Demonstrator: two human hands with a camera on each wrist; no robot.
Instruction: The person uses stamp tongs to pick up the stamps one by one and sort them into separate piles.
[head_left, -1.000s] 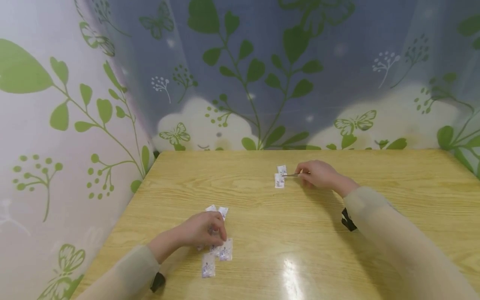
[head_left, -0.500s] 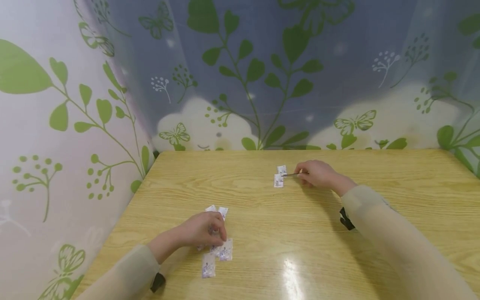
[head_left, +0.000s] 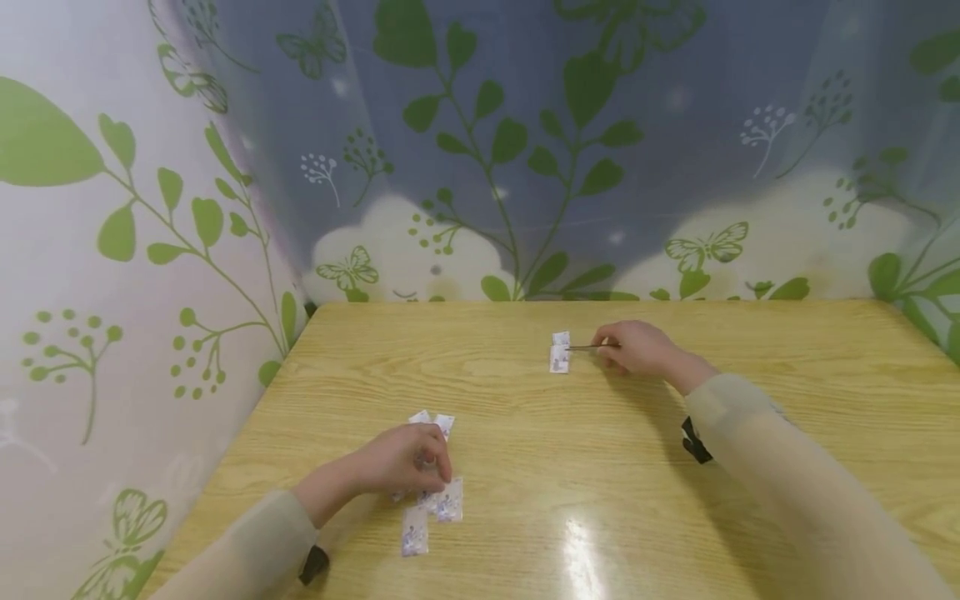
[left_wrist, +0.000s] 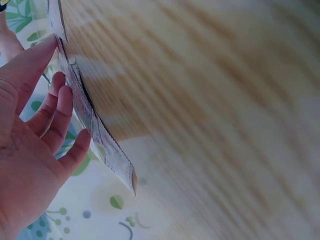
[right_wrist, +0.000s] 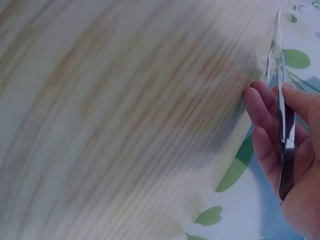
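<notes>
My right hand [head_left: 636, 347] grips a pair of metal tweezers [right_wrist: 286, 125], held between thumb and fingers. The tweezers' tips reach a small white printed sachet [head_left: 559, 361] near the table's far side. It overlaps a second sachet [head_left: 561, 337] just behind it. Whether the tips pinch the sachet is too small to tell. At the left, my left hand [head_left: 401, 460] is over a loose group of similar sachets [head_left: 450, 502], covering part of them. In the left wrist view, its fingertips touch the edge of a sachet [left_wrist: 107, 147], with the other fingers loosely bent.
One sachet [head_left: 415, 532] lies at the near end of the left group. The wood-grain table [head_left: 510, 450] ends at a leaf-patterned curtain [head_left: 480, 208] behind and a similar pale one [head_left: 172, 317] on the left.
At the tweezers' tips, the nearer sachet has shifted slightly away from me and now lines up more with the one behind. My left hand has stayed over its group.
</notes>
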